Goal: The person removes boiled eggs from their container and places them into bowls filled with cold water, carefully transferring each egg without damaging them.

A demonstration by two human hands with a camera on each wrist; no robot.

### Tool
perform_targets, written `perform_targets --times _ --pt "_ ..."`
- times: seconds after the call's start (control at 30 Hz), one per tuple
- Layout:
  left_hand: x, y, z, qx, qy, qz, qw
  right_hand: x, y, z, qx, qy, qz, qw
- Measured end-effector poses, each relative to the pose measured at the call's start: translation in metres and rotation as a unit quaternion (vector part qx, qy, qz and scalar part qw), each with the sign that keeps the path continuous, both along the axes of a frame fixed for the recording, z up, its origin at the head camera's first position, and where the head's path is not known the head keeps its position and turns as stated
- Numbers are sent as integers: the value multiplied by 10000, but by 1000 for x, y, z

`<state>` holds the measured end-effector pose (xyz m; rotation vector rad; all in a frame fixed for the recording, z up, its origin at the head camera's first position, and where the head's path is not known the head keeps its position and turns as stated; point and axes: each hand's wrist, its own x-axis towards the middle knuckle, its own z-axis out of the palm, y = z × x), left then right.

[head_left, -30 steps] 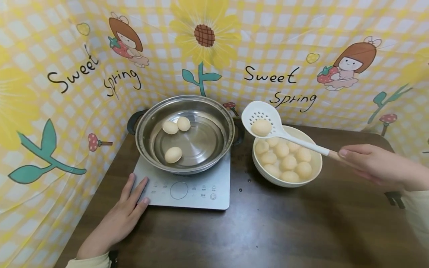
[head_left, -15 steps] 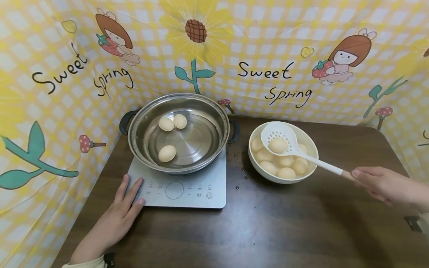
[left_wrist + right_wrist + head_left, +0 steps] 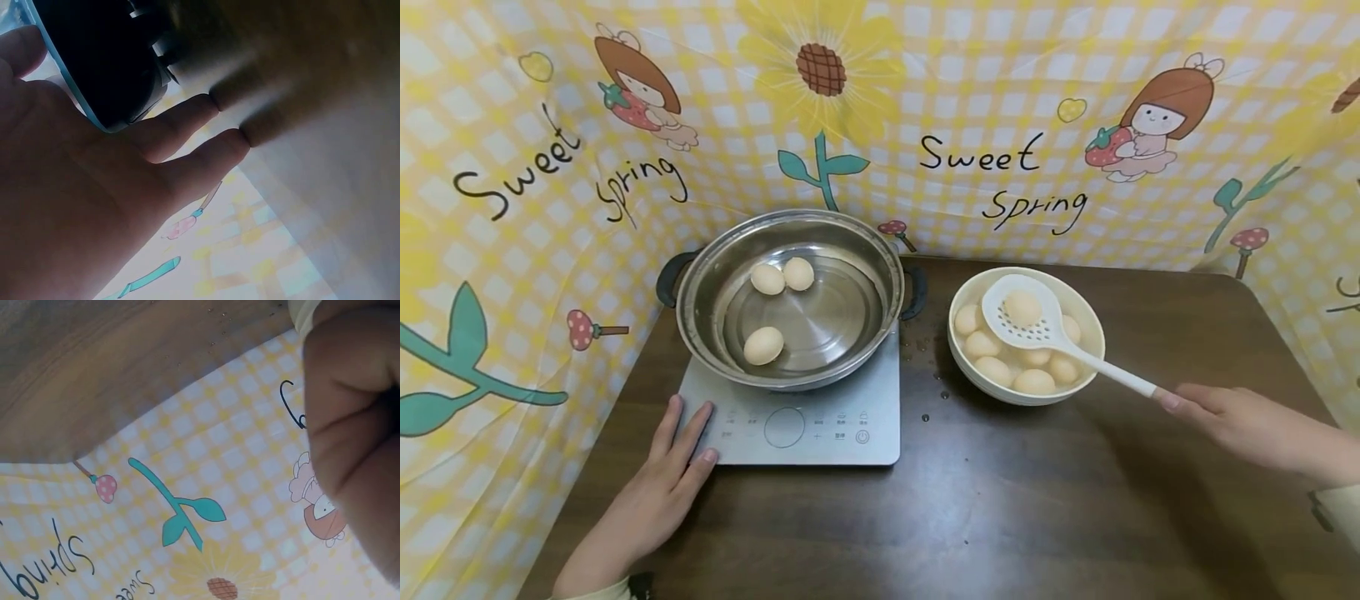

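My right hand (image 3: 1251, 421) grips the wood-coloured handle end of a white skimmer (image 3: 1116, 372). One pale egg (image 3: 1022, 307) sits in its perforated head, over a cream bowl (image 3: 1017, 397) holding several eggs in cloudy liquid. In the right wrist view, the curled right hand (image 3: 359, 419) fills the right edge. My left hand (image 3: 655, 492) rests at the left front corner of a white induction cooktop (image 3: 842, 421), fingers extended. In the left wrist view, the left hand's thumb (image 3: 26, 51) touches the cooktop's edge; two fingertips touch the table.
A steel pot (image 3: 838, 325) with dark side handles stands on the cooktop, left of the bowl. Three eggs (image 3: 764, 345) lie in its shallow water. Water drops (image 3: 926, 417) dot the brown table (image 3: 910, 517). A yellow checked cloth (image 3: 880, 150) hangs close behind and along the left side.
My right hand has brought the skimmer with its egg down and toward me, from above the bowl's back left rim to over the bowl. My left hand stays at the cooktop; the head view shifts slightly.
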<state>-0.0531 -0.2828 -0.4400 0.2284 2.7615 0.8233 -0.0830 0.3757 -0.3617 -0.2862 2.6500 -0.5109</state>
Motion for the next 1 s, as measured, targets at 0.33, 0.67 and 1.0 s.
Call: perform_targets --times 0.33,0.67,1.0 --pt "1 -1 0 -27 45 18 10000 1 -1 -2 -332 581 12 9978" --pt "1 -2 -1 16 120 18 9999 3 -4 -1 321 3157 359 9477" --pt "0 -2 -1 36 119 19 9999 -4 -1 10 816 5480 645 8300"
